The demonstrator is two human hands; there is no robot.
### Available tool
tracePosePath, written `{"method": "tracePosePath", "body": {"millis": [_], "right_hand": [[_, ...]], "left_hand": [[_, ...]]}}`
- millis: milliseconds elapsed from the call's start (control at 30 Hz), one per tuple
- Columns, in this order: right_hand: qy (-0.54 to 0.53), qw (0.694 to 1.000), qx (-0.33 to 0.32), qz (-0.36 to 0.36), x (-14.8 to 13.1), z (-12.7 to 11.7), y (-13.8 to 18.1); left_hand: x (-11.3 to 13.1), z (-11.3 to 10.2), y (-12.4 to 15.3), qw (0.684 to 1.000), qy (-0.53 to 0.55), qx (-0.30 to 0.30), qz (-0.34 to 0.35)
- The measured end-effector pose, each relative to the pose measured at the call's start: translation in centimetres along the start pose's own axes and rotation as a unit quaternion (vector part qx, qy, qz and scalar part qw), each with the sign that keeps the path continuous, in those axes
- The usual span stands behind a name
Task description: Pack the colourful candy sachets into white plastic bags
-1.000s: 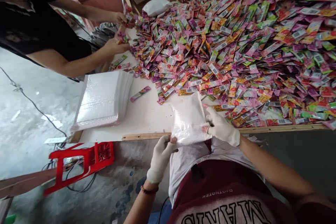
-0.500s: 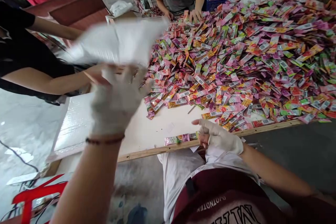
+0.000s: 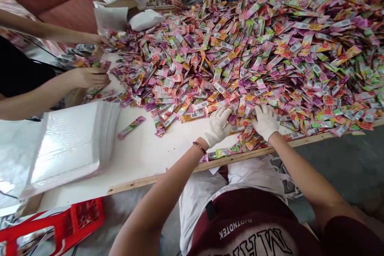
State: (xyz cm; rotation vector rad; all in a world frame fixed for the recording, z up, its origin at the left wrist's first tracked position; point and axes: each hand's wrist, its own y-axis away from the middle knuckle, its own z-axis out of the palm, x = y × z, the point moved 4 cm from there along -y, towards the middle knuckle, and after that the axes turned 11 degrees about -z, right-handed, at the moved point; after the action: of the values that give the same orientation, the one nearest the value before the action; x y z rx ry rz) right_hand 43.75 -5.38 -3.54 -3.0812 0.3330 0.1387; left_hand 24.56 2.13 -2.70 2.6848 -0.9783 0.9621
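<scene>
My left hand (image 3: 218,126), in a white glove with bare fingertips and a beaded bracelet at the wrist, rests at the near edge of a pile of small colourful sachets (image 3: 225,60). Its fingers stretch forward over the packets and look open. Just to the right, my right hand (image 3: 265,121), gloved alike, lies with fingers spread on more sachets. Between the hands some loose sachets (image 3: 246,131) overlap. A green and pink sachet (image 3: 229,151) lies along the table's front edge, below my left hand.
A stack of white plastic bags (image 3: 69,136) lies at the table's left. A single sachet (image 3: 131,127) lies beside it. A filled white bag (image 3: 146,20) rests at the back. Co-workers' hands (image 3: 91,77) handle sachets at left and across. A red stool (image 3: 75,220) stands below.
My left hand has let go of the white bag and come down right to the sachets. My right hand has moved forward from the table edge onto the pile. The view has shifted.
</scene>
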Motion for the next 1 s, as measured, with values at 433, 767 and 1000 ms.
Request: {"method": "tracePosePath", "body": {"millis": [433, 767, 1000], "right_hand": [[-0.047, 0.993, 0.01, -0.11, 3.3, -0.4, 2.6], [-0.032, 0.956, -0.062, -0.284, -4.7, -1.4, -0.4], [-0.089, 0.969, -0.034, -0.229, -2.9, 0.3, 0.0]], "left_hand": [[-7.4, -4.8, 8.7, 0.982, -0.176, -0.034, -0.064], [-1.8, -5.4, 3.2, 0.956, -0.202, -0.086, -0.193], [-3.3, -4.3, 6.9, 0.927, -0.293, -0.13, -0.194]]}}
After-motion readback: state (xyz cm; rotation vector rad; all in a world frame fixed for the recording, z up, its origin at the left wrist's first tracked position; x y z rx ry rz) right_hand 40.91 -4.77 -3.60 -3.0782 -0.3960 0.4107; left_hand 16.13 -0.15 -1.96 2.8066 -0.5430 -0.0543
